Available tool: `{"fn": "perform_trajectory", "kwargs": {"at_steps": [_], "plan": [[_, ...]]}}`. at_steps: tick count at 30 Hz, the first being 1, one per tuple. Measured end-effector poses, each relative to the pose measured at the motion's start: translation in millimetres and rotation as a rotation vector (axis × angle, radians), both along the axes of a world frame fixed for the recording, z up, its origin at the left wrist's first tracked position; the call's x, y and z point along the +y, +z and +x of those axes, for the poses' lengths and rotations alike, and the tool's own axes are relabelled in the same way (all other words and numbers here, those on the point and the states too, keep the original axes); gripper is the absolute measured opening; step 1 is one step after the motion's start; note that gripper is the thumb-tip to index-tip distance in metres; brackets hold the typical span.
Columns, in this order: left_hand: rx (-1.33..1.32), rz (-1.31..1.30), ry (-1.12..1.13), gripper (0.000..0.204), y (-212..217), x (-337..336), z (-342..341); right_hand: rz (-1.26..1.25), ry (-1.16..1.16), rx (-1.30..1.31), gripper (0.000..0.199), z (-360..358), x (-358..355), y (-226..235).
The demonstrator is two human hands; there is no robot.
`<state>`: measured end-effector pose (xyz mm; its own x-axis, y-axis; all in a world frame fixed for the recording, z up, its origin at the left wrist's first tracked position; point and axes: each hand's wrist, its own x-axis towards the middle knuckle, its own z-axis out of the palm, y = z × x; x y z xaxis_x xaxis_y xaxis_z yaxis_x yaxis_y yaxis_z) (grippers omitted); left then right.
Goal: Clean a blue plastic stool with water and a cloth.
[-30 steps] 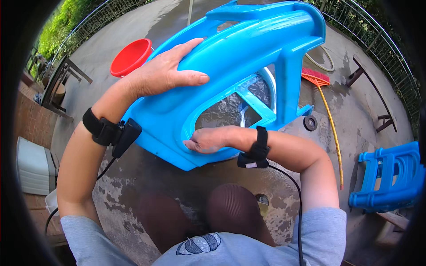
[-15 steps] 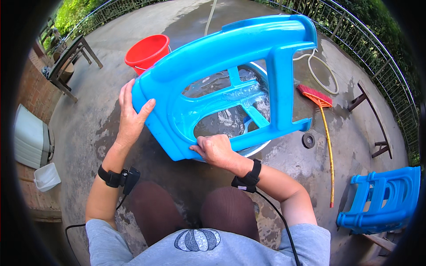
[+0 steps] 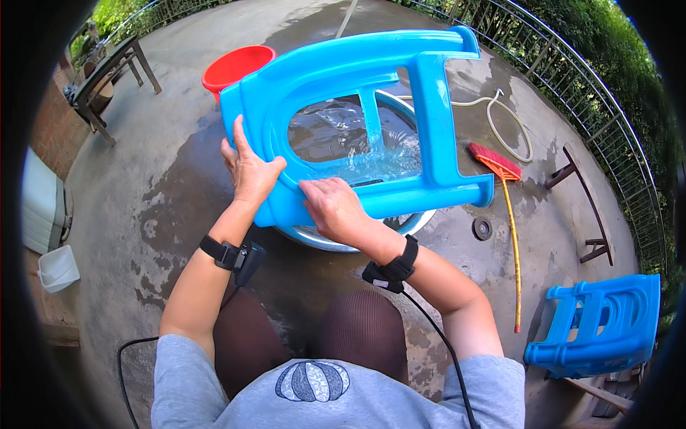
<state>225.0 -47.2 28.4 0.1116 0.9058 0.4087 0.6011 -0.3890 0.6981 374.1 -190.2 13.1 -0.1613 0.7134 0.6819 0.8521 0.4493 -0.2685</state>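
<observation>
A blue plastic chair (image 3: 434, 129) lies on its side over a round metal basin (image 3: 325, 240), part of it down in the water (image 3: 325, 129). My left hand (image 3: 251, 171) grips the chair's left end, its thumb stretched over the near face. Close beside it, my right hand (image 3: 336, 207) is closed over the chair's near edge, its fingertips curled inward. Through the chair's openings the water looks rippled and splashing. Much of the basin is hidden under the chair.
Behind the chair stands a red bucket (image 3: 236, 68). A broom (image 3: 509, 214), a round black disc (image 3: 482, 229) and a pale hose (image 3: 493, 125) lie on the right. Blue plastic chairs (image 3: 600, 322) rest at lower right, a dark bench (image 3: 586, 204) beyond. A white scoop (image 3: 58, 269) lies left.
The chair has shifted and turned, its near side now farther from me and its crossbar side deeper in the water. Both hands have moved with it, my left hand inward to the right.
</observation>
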Motion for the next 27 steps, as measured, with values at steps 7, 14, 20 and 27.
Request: {"fn": "perform_trajectory", "kwargs": {"at_steps": [7,14,20,27], "plan": [[0.1,0.017,0.016,0.112,-0.1,28.5,2.8,-0.42,-0.169,0.022,0.015,55.4,-118.5,-29.7],[0.194,-0.162,0.045,0.116,22.9,60.3,8.9,-0.905,-0.65,-0.252,0.05,119.8,-64.3,-123.5],[0.279,-0.184,-0.011,0.12,35.0,71.2,8.5,-1.203,-0.634,-0.162,0.065,117.6,-6.2,-160.6],[0.393,-0.034,-0.002,0.111,22.5,80.6,2.6,-1.399,-0.345,-0.389,0.047,114.1,17.9,-189.7]]}}
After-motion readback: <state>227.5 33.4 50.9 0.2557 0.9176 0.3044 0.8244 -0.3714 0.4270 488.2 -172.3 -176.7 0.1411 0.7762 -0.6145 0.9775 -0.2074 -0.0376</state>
